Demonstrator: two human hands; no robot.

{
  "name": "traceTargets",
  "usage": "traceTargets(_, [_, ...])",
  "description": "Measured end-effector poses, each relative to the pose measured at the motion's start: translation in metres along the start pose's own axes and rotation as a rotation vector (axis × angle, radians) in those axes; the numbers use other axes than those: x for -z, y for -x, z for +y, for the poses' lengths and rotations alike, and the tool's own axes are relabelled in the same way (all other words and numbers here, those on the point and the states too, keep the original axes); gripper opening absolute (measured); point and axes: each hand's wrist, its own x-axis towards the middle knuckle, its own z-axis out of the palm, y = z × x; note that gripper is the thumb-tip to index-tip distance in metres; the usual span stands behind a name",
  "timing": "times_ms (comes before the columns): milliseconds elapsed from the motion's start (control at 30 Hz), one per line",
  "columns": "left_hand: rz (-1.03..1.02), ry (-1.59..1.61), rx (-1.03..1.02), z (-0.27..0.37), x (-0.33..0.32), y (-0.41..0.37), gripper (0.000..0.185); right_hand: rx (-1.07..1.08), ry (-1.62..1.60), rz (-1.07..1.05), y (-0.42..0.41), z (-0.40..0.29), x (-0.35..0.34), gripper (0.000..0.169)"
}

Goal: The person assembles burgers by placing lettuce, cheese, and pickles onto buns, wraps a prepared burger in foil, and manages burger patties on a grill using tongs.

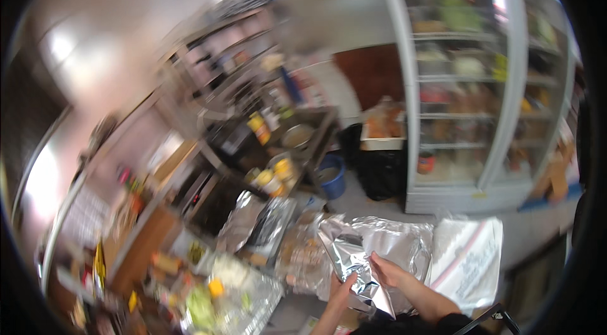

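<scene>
A crumpled, shiny sheet of aluminium foil point(351, 252) hangs between my two hands, low in the view. My left hand point(340, 287) grips its near left side, thumb on top. On the opposite side, my right hand point(385, 270) holds the foil's right edge. Just beyond and to the right lies more foil point(403, 245), spread out flat and wrinkled. Left of my hands, a clear plastic bag point(303, 256) holds brownish contents too blurred to name. A white woven sack point(467, 259) with a pink stripe lies at the right.
Foil-covered trays point(258, 221) stand left of the bag. Nearer is a foil-lined tray point(256, 302) with green and white vegetables. A blue bucket point(330, 176) and black bags point(381, 173) are on the floor before a glass-door refrigerator point(455, 97). A metal sink point(327, 121) stands farther back.
</scene>
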Motion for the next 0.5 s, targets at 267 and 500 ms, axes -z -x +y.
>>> traceTargets(267, [0.288, -0.063, -0.189, 0.002, -0.037, 0.074, 0.070, -0.020, 0.138, -0.344, 0.055, -0.002, -0.007, 0.062])
traceTargets(500, [0.920, -0.661, -0.594, -0.049, -0.024, 0.138, 0.086, -0.154, 0.268, -0.493, 0.074, 0.021, -0.025, 0.069])
